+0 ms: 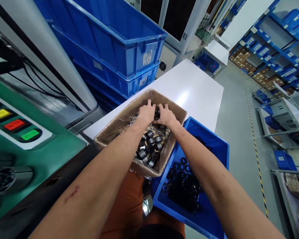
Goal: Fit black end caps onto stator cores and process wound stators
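My left hand (147,113) and my right hand (165,117) both reach into a cardboard box (144,168) lined with clear plastic. Their fingers are curled and close on dark ring-shaped parts (156,113) at the box's far end; the fingertips are partly hidden. Below the hands lie several short black cylinders (151,141) in a loose heap. Thin silvery rings (165,132) are mixed among them, nearest my right hand. My left forearm covers part of the box's left side.
To the right of the box, a blue bin (209,215) holds a heap of black toothed rings (183,179) under my right forearm. The box rests at a white table (201,86). Stacked blue crates (109,43) rise behind; a green machine panel (52,156) with lit buttons stands left.
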`<state>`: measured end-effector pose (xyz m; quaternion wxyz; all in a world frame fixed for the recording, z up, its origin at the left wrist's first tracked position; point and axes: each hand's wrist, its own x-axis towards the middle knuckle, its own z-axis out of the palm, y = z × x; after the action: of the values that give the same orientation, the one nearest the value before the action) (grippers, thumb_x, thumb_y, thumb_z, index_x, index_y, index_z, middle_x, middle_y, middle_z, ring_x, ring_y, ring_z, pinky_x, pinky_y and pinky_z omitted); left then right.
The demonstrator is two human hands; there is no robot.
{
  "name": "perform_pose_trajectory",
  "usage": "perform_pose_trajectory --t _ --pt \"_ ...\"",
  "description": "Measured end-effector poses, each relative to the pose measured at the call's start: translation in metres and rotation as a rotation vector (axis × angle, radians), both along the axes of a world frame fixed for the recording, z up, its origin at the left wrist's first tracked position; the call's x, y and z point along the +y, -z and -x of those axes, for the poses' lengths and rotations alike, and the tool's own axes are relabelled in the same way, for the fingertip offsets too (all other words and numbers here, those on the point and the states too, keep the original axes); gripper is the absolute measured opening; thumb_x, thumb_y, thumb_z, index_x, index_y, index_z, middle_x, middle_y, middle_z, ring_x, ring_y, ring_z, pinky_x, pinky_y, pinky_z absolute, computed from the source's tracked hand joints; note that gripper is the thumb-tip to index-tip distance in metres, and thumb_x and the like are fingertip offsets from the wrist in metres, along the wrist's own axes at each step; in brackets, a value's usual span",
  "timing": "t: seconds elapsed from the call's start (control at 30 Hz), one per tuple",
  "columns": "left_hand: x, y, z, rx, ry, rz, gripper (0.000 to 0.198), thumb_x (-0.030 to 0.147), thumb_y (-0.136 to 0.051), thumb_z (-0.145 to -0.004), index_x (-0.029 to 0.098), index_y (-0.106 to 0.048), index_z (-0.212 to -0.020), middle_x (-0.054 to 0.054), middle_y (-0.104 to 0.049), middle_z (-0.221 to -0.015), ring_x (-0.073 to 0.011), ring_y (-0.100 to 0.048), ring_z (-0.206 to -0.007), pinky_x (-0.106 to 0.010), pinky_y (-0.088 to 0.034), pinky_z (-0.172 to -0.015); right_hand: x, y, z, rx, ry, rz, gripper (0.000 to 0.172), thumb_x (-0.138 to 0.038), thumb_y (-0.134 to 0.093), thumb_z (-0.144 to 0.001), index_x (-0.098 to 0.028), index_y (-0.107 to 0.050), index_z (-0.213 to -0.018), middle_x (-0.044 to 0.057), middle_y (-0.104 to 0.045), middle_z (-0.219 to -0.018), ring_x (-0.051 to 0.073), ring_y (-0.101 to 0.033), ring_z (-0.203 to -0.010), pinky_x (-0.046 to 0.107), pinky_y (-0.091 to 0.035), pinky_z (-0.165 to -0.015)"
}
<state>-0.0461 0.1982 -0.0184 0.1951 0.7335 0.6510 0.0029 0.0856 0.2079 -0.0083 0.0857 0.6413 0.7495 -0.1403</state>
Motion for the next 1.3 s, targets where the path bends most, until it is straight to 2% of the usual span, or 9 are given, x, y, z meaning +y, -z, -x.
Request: perform_pose_trajectory --t 0.13,0.3,0.47,0.6,0.7,0.8,0.97,1.13,1.3 --pt "0.011 0.008 0.001 0.03 -0.006 0.009 0.092 0.017 -0.09 -0.093 0.02 -0.055 -0.178 -0.031 -0.031 -0.195 -0.0513 -0.069 -0.157 -0.053 -0.065 -0.123 0.006 0.005 0.007 -0.028 0.078 0.076 0.122 -0.048 -0.114 -0.084 -0.019 -0.045 -0.18 0.031 -0.049 -0.178 0.05 -0.073 -0.154 0.057 -0.062 -0.128" --pt "0.016 0.01 0.01 0.022 0.025 -0.025 0.063 0.021 -0.08 -0.099 0.025 -0.076 -0.162 -0.022 -0.052 -0.181 -0.0425 -0.081 -0.138 -0.051 -0.066 -0.121 0.001 0.014 0.013 -0.006 0.129 0.114 0.097 -0.049 -0.097 -0.102 -0.022 -0.046 -0.18 0.029 -0.05 -0.178 0.045 -0.074 -0.155 0.053 -0.063 -0.129" --pt "0.016 0.01 0.015 0.003 0.01 -0.077 0.057 0.018 -0.08 -0.096 0.028 -0.083 -0.152 -0.016 -0.057 -0.177 -0.0398 -0.08 -0.137 -0.051 -0.066 -0.122 -0.013 0.02 0.022 -0.023 0.19 0.128 0.092 -0.046 -0.09 -0.11 -0.023 -0.043 -0.185 0.03 -0.045 -0.183 0.045 -0.071 -0.159 0.058 -0.06 -0.133" --pt "0.013 -0.003 0.011 0.008 -0.03 -0.084 0.049 0.019 -0.084 -0.094 0.025 -0.087 -0.144 -0.018 -0.06 -0.171 -0.0398 -0.08 -0.134 -0.052 -0.066 -0.119 -0.024 0.024 0.027 -0.034 0.242 0.098 0.078 -0.043 -0.085 -0.115 -0.025 -0.051 -0.182 0.021 -0.054 -0.183 0.039 -0.072 -0.151 0.062 -0.066 -0.125" --pt "-0.007 -0.023 0.013 0.033 -0.054 -0.099 0.046 0.019 -0.085 -0.096 0.022 -0.086 -0.141 -0.02 -0.06 -0.17 -0.0421 -0.08 -0.132 -0.054 -0.068 -0.115 -0.029 0.026 0.029 -0.022 0.285 0.071 0.063 -0.042 -0.084 -0.116 -0.024 -0.063 -0.173 0.017 -0.064 -0.174 0.036 -0.075 -0.144 0.06 -0.07 -0.118" --pt "-0.05 -0.042 0.024 0.113 -0.039 -0.071 0.047 0.02 -0.083 -0.097 0.022 -0.083 -0.144 -0.021 -0.058 -0.169 -0.043 -0.082 -0.128 -0.053 -0.07 -0.108 -0.032 0.024 0.028 0.014 0.314 0.047 0.054 -0.042 -0.084 -0.117 -0.022 -0.069 -0.165 0.016 -0.07 -0.166 0.034 -0.078 -0.139 0.057 -0.072 -0.115" --pt "-0.123 -0.048 0.051 0.244 -0.01 0.107 0.051 0.018 -0.073 -0.102 0.028 -0.081 -0.152 -0.021 -0.064 -0.161 -0.0444 -0.084 -0.129 -0.052 -0.07 -0.104 -0.044 0.015 0.025 0.069 0.311 0.014 0.048 -0.043 -0.083 -0.117 -0.021 -0.073 -0.159 0.015 -0.072 -0.162 0.033 -0.079 -0.135 0.056 -0.072 -0.114" --pt "-0.138 -0.045 0.061 0.242 -0.032 0.166 0.049 0.013 -0.066 -0.104 0.025 -0.083 -0.149 -0.023 -0.073 -0.153 -0.0453 -0.083 -0.134 -0.054 -0.069 -0.107 -0.058 0.014 0.034 0.049 0.329 -0.024 0.051 -0.042 -0.084 -0.117 -0.022 -0.071 -0.161 0.016 -0.07 -0.167 0.034 -0.077 -0.141 0.058 -0.071 -0.117" --pt "-0.157 -0.048 0.056 0.15 -0.051 0.05 0.051 0.043 -0.078 -0.11 0.022 -0.076 -0.157 -0.02 -0.074 -0.156 -0.0455 -0.077 -0.143 -0.056 -0.07 -0.109 -0.06 0.018 0.036 0.085 0.313 -0.039 0.049 -0.042 -0.083 -0.117 -0.022 -0.072 -0.161 0.016 -0.07 -0.166 0.034 -0.077 -0.14 0.057 -0.071 -0.116"
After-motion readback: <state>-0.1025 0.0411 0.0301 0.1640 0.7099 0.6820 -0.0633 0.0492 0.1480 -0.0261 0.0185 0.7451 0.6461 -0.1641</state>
